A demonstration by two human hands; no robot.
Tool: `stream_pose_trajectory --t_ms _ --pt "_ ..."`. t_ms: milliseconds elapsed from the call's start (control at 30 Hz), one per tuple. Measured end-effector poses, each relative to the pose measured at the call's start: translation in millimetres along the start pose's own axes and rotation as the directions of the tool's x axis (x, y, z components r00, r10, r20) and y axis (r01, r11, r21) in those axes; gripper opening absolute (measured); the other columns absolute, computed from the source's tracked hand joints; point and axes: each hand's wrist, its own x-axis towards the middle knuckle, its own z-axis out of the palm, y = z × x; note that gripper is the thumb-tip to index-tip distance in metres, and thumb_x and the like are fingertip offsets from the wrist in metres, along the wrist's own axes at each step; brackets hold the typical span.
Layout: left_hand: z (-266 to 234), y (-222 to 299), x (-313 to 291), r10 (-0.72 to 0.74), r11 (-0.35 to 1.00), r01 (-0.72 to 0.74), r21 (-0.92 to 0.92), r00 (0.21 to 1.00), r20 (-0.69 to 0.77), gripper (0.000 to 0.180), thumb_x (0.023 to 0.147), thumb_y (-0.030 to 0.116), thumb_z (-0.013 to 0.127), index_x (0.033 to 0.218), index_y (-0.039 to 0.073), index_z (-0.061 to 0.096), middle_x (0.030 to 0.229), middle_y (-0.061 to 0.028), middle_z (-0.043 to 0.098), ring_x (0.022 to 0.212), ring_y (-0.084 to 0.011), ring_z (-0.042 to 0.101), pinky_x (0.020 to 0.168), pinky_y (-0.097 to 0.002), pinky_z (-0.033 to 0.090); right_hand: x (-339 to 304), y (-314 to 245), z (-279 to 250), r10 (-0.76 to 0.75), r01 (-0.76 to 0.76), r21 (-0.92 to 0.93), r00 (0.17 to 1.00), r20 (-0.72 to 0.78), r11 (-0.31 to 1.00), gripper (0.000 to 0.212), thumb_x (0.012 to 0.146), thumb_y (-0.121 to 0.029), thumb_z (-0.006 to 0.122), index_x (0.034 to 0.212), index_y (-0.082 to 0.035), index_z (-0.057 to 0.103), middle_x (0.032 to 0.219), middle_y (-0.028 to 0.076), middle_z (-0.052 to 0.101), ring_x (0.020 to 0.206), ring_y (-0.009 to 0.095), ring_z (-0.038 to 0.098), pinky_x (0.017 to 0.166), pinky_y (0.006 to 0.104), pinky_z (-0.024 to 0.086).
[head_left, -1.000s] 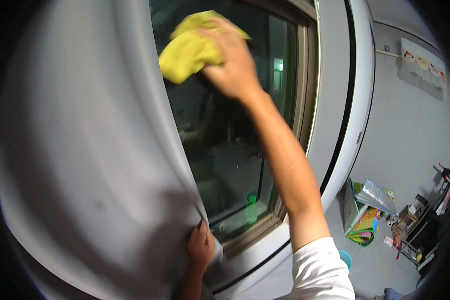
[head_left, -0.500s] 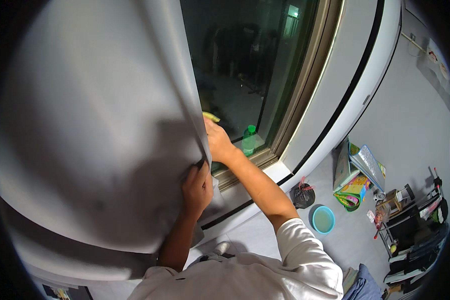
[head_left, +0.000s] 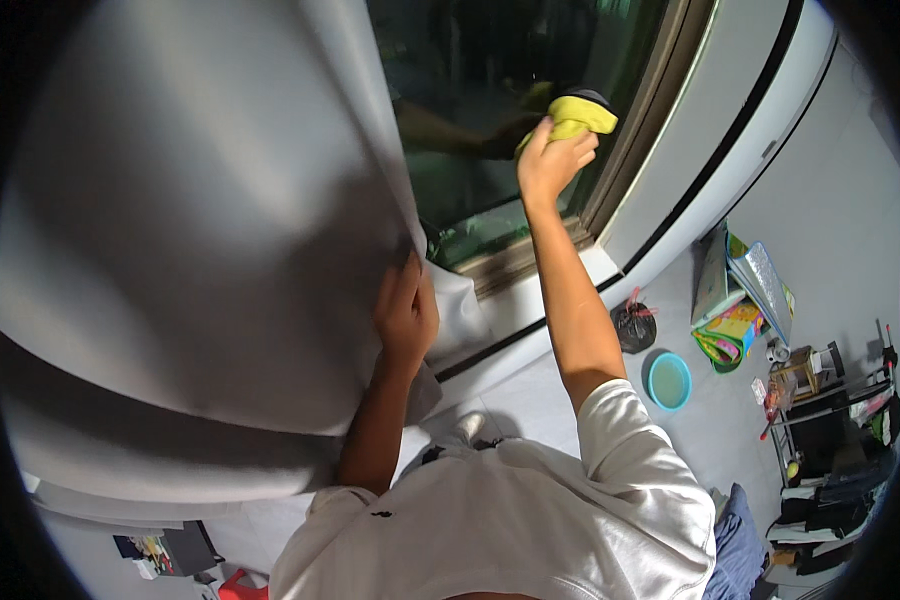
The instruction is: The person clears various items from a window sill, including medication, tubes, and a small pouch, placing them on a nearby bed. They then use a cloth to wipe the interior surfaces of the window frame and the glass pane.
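My right hand (head_left: 554, 168) is closed around a yellow cloth (head_left: 582, 116) with a dark grey side. It holds the cloth up at the dark window glass (head_left: 460, 70), close to the brown window frame (head_left: 625, 165). A faint reflection of my arm shows in the pane. On the left, my left hand (head_left: 407, 318) grips the edge of a long grey curtain (head_left: 200, 240), its fingertips partly hidden in the fabric. The curtain covers the window's left part.
A white sill (head_left: 518, 305) runs below the window. On the floor to the right stand a tied black bag (head_left: 634, 328), a blue basin (head_left: 669, 382) with liquid and colourful folded bags (head_left: 735, 325). Farther right is a rack (head_left: 820, 420) with clothes.
My right hand has come out from beside the curtain edge and moved up and right across the glass with the cloth. The green-capped bottle by the window no longer shows. My left hand keeps the curtain.
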Motion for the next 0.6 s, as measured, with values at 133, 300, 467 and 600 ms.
stream_pose_trajectory --t_ms 133,300,467,600 --pt "-9 26 1 -0.052 0.988 0.067 -0.136 0.993 0.109 0.027 0.084 -0.005 0.063 0.110 -0.001 0.069 0.071 -0.0116 0.053 0.054 -0.0215 0.052 0.049 -0.0318 0.041 -33 25 -58 -0.004 -0.123 0.417 0.957 0.290 0.901 0.036 0.085 -0.008 0.059 0.119 0.002 0.053 0.113 0.021 0.054 0.108 0.038 0.054 0.097 0.0404 0.042" --pt "-31 61 12 0.195 0.919 -0.172 -0.354 0.980 0.028 0.031 0.065 -0.008 0.054 0.088 0.000 0.073 0.059 -0.0069 0.052 0.049 -0.0160 0.045 0.048 -0.0279 0.037 -45 51 -125 0.236 -0.351 0.485 0.930 0.282 0.801 0.031 0.087 -0.005 0.055 0.117 0.002 0.059 0.111 0.010 0.066 0.103 0.020 0.062 0.093 0.0312 0.046" --pt "-32 66 4 0.119 0.884 -0.119 -0.453 0.993 -0.028 0.023 0.065 -0.006 0.053 0.079 -0.001 0.071 0.060 -0.0048 0.056 0.047 -0.0127 0.042 0.048 -0.0249 0.032 -52 60 -160 0.345 -0.437 0.406 0.895 0.281 0.803 0.037 0.088 -0.008 0.056 0.124 0.002 0.057 0.116 0.011 0.065 0.107 0.021 0.061 0.096 0.0322 0.045" --pt "-50 79 -4 0.036 0.814 -0.052 -0.578 0.999 -0.039 0.017 0.065 -0.004 0.047 0.071 0.000 0.063 0.058 -0.0051 0.053 0.047 -0.0123 0.043 0.046 -0.0246 0.035 -76 70 -169 0.421 -0.537 0.261 0.819 0.390 0.802 0.044 0.087 -0.017 0.062 0.126 0.001 0.054 0.117 0.016 0.066 0.110 0.025 0.063 0.098 0.0343 0.046"
